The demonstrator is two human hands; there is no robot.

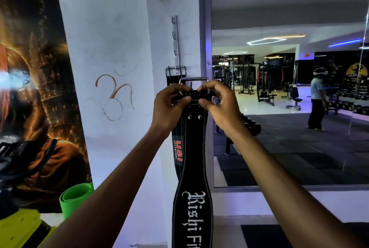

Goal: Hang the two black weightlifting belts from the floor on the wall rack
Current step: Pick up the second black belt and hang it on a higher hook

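Note:
A black weightlifting belt [194, 148] with white lettering hangs down from my hands in front of the white pillar. My left hand [171, 106] and my right hand [217, 104] both grip its top end, just under its silver buckle [194, 80]. Behind it, a second black belt [177, 151] with a red logo hangs by its dark buckle [175, 71] from the lowest hook of the white wall rack [174, 38]. The rack's upper hooks are bare. The held buckle is below and slightly right of the rack's bottom hook.
A large mirror [289, 88] on the right reflects the gym floor, machines and a person wearing a headset. A dark poster [36, 88] covers the wall at left. A rolled green mat [76, 197] and yellow items [20, 229] sit at lower left.

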